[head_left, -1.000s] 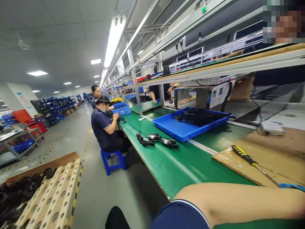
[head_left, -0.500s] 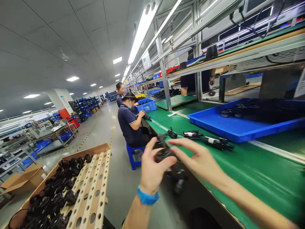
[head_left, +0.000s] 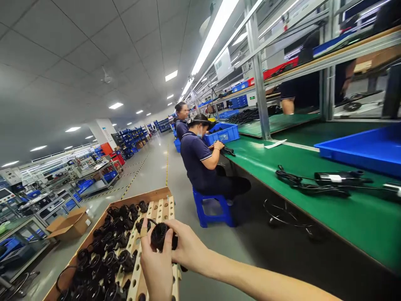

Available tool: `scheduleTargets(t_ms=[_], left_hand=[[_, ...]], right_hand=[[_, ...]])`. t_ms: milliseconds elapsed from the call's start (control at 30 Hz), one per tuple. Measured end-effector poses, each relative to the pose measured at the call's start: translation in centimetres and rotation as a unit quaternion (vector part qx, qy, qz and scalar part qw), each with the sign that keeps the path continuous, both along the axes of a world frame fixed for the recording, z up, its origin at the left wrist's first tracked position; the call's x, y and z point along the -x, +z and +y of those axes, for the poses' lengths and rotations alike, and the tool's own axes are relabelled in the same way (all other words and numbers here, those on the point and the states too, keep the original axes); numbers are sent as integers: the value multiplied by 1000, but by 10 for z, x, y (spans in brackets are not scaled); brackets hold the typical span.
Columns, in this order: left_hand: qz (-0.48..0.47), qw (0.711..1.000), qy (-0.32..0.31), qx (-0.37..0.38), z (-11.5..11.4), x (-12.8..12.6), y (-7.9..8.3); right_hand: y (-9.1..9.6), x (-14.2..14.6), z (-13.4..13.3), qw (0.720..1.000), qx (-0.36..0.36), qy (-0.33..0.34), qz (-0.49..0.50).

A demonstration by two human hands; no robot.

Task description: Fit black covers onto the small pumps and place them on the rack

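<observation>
Both my hands are together over the near edge of a wooden rack with pale slats full of round holes. Between them they grip a black ribbed cylindrical part that has a cord. My left hand has fingers and thumb wrapped around its near side. From the right, my right hand closes on the same part. Rows of similar black corded parts fill the left side of the rack. My hands hide some of the holes and the underside of the held part.
Right of me runs a green workbench bearing black cylinders with cables and a blue tray. A co-worker sits on a blue stool at the bench. Another person is behind. An open cardboard box stands at left.
My hands, with the black part, have moved from beside the bench edge leftward to over the wooden rack. My right hand has closed onto the part. The view has turned right to left.
</observation>
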State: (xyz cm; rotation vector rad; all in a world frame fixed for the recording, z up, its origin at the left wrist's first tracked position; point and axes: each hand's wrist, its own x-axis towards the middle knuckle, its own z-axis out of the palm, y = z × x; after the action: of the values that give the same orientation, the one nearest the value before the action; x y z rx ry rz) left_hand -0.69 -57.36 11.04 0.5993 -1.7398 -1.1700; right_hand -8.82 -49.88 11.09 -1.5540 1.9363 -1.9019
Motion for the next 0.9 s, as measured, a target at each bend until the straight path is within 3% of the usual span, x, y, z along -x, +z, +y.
scheduleTargets(t_ms=[100,200,233,333,433,567,667,767,900], left_hand=[[-31,999,31,31,-49,-24,-8],[-48,987,128,84,-124,-57,-13],[-53,986,122,102,-150,-66,-14],[-121,977,14,175,-209,-81,-13],[-224,957,-95,161,-224,-77,-8],[-281,938,-80,185,-239,-57,-13],[-318,922,5,219,-268,-50,-34],[-358,917,56,166,-292,-45,-63],[-346,928,79,116,-319,-23,-98]], right_hand=[[-1,12,-35,995,-14,93,-17],[-2,29,-65,985,-17,169,-33],[-2,35,-76,979,-16,201,-33],[1,47,-106,956,-13,291,-9],[1,53,-134,949,2,315,17],[-14,74,-180,948,2,317,15],[-45,93,-225,938,-37,345,-7],[-84,102,-271,931,-57,360,-9],[-131,105,-325,931,-67,353,-57]])
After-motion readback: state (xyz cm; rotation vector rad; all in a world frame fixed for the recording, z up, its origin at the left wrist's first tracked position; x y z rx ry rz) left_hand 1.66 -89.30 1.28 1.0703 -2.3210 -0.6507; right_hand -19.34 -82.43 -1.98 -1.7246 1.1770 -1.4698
